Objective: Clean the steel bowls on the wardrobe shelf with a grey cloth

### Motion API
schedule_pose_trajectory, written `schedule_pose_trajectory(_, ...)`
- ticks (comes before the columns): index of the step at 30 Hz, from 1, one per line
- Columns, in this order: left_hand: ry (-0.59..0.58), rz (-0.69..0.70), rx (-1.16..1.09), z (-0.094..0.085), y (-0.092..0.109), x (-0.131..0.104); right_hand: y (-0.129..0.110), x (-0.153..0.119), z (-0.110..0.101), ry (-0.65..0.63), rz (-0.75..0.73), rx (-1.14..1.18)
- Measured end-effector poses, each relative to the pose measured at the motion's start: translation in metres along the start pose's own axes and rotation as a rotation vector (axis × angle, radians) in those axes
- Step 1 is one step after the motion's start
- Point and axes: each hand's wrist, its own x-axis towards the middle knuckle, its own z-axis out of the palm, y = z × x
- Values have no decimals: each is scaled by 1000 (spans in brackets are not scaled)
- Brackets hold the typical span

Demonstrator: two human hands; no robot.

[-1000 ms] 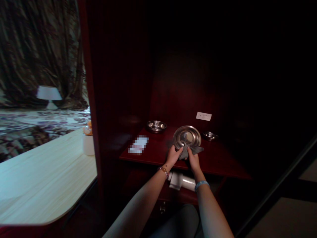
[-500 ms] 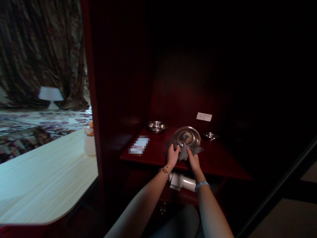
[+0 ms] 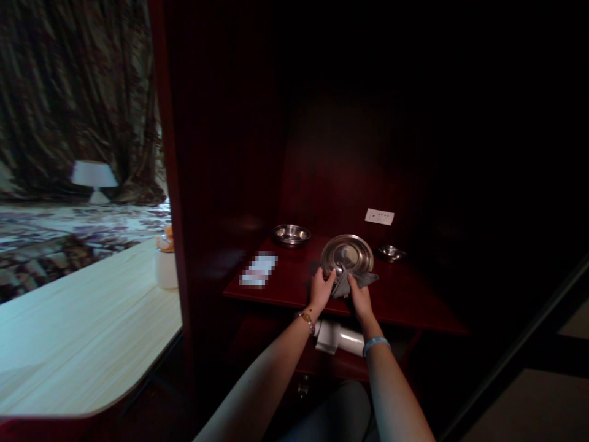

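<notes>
A round, shiny metal plate (image 3: 347,248) is tilted up toward me above the dark red desk top (image 3: 396,301). My left hand (image 3: 322,286) is closed on its lower left rim. At the lower right, my right hand (image 3: 359,293) is closed on a grey cloth (image 3: 341,284) bunched against the plate's near edge. The cloth's loose corner sticks out past my right fingers. Fingers behind the plate and cloth are hidden. Behind the plate, to the left, stands a metal bowl (image 3: 291,236); a smaller metal bowl (image 3: 391,253) stands to the right.
A blurred-out pale rectangle (image 3: 259,270) lies on the desk's left. A white socket (image 3: 380,217) is on the back wall. White rolls (image 3: 350,341) lie on a shelf below. A light wooden table (image 3: 83,331) with an orange-topped white jar (image 3: 166,264) stands beyond the left partition.
Almost nothing differs. Both hands have shifted very slightly to the right at the plate's rim, still with the plate and the cloth.
</notes>
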Motion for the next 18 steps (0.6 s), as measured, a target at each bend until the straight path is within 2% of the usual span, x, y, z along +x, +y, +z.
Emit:
schedule_pose_trajectory(7, -141, -104, 69, 5, -3, 3, 1, 1, -1, 8, 3, -2)
schedule_pose_trajectory(13, -123, -127, 79, 6, -7, 4, -4, -3, 0, 10, 5, 2)
schedule_pose_trajectory(18, -110, -91, 54, 6, -7, 4, -6, -3, 1, 1, 22, 0)
